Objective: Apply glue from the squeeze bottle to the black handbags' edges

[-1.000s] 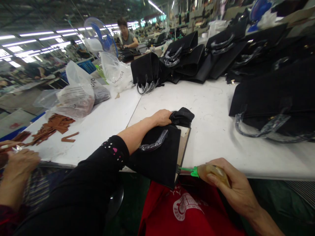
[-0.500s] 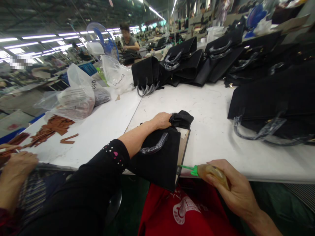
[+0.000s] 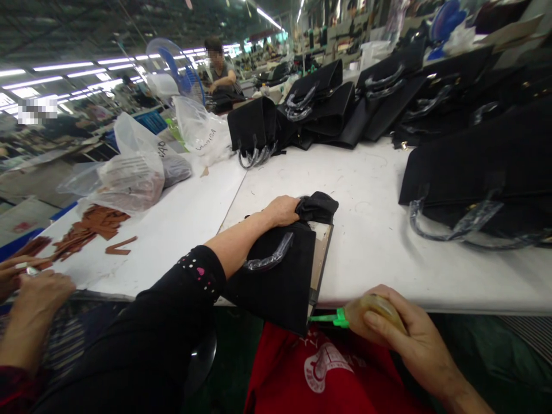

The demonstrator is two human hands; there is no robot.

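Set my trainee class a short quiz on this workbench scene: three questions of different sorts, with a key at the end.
1. Multiple choice: what colour is the nozzle of the squeeze bottle in the right hand?
A) Red
B) Green
C) Blue

2. True or false: the left hand is also on the squeeze bottle.

3. Fill in the blank: the handle of the black bag nearest the hands is wrapped in clear ______.

Key:
1. B
2. False; it is at the bunched black material at the bag's far end.
3. plastic
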